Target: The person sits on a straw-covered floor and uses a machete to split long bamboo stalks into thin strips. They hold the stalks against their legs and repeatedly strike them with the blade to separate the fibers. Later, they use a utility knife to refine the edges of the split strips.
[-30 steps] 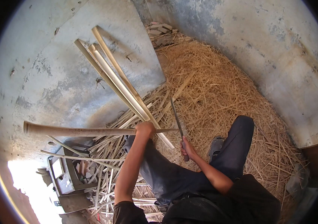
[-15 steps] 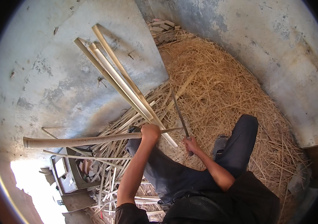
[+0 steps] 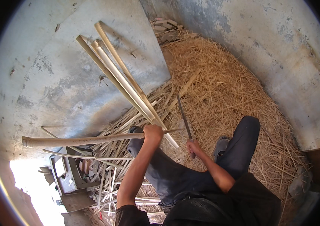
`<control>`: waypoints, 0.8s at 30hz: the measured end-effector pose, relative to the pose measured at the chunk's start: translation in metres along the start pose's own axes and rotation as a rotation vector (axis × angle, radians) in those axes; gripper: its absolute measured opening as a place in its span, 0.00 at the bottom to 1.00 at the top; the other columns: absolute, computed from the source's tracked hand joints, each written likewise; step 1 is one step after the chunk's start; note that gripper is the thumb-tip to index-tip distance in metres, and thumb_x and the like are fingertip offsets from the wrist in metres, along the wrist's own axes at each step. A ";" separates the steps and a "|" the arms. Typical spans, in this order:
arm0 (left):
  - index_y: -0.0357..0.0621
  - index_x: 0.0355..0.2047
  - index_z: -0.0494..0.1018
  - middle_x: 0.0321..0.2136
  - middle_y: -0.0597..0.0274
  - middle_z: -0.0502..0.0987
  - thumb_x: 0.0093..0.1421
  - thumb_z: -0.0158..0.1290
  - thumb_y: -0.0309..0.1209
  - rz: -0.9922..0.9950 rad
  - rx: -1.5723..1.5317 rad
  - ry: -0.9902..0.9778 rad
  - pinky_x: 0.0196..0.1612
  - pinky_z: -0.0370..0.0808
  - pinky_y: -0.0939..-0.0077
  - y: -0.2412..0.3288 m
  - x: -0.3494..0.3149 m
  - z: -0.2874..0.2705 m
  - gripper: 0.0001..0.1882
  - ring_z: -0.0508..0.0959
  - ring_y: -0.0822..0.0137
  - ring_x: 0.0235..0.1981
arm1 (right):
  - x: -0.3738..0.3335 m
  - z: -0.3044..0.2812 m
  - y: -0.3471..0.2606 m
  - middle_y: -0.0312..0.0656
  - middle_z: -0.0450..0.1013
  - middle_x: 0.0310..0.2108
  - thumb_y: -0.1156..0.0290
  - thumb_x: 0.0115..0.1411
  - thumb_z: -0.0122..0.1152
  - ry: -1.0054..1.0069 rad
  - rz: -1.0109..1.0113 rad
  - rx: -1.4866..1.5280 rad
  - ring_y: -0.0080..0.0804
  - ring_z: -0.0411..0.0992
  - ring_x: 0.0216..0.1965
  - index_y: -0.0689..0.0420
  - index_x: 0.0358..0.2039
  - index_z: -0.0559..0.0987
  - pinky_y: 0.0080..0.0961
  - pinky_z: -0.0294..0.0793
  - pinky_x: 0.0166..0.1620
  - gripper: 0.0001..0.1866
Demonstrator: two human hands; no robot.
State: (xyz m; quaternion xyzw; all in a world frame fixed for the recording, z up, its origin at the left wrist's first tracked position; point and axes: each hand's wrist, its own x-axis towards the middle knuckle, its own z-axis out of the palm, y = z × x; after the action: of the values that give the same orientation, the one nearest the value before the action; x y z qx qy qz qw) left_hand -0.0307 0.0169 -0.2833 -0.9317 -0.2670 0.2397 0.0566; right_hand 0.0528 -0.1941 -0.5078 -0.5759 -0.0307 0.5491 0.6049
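My left hand [image 3: 153, 133] is closed around a long split bamboo pole [image 3: 81, 141], which reaches far out to the left; its thin end pokes out on the right of my fist. In my right hand [image 3: 193, 146] is the handle of a long, narrow, dark-bladed knife [image 3: 184, 116]. The blade points up and away, a little to the right of the bamboo's thin end. Beyond my left fist, several split bamboo lengths [image 3: 124, 81] lean against the wall, their lower ends on the floor by my left knee.
Shavings and straw-like strips [image 3: 212, 75] cover the floor ahead and to the right. Loose bamboo strips [image 3: 109, 177] pile up at the left, beside a box-like frame [image 3: 67, 177]. Grey plastered walls [image 3: 265, 45] stand close around. Broken bricks [image 3: 165, 25] lie in the far corner.
The knife blade has shifted slightly right and nearer to me. My left hand and the bamboo pole have barely moved.
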 end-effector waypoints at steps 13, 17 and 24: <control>0.49 0.34 0.86 0.33 0.60 0.86 0.61 0.52 0.32 0.011 0.012 0.034 0.36 0.80 0.62 0.001 0.003 0.002 0.12 0.86 0.57 0.39 | -0.006 0.003 0.015 0.33 0.64 0.14 0.70 0.58 0.56 0.125 0.112 -0.174 0.21 0.60 0.12 0.55 0.20 0.71 0.26 0.62 0.17 0.10; 0.50 0.33 0.86 0.33 0.61 0.86 0.61 0.52 0.32 -0.007 -0.006 0.057 0.35 0.80 0.62 -0.001 0.000 0.011 0.12 0.86 0.59 0.38 | -0.015 0.026 -0.034 0.34 0.65 0.14 0.70 0.58 0.56 0.113 -0.240 -0.248 0.23 0.62 0.12 0.56 0.21 0.72 0.27 0.63 0.17 0.10; 0.49 0.35 0.86 0.34 0.61 0.86 0.61 0.52 0.32 -0.008 0.018 0.036 0.32 0.79 0.61 0.001 -0.001 0.004 0.12 0.86 0.60 0.38 | 0.009 -0.001 0.043 0.36 0.66 0.14 0.69 0.59 0.59 0.157 0.037 -0.322 0.27 0.62 0.09 0.58 0.23 0.73 0.32 0.61 0.14 0.10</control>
State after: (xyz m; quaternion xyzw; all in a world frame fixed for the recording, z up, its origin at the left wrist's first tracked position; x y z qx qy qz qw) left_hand -0.0326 0.0152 -0.2873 -0.9343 -0.2674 0.2249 0.0705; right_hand 0.0300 -0.1994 -0.5450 -0.7068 -0.0602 0.5016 0.4952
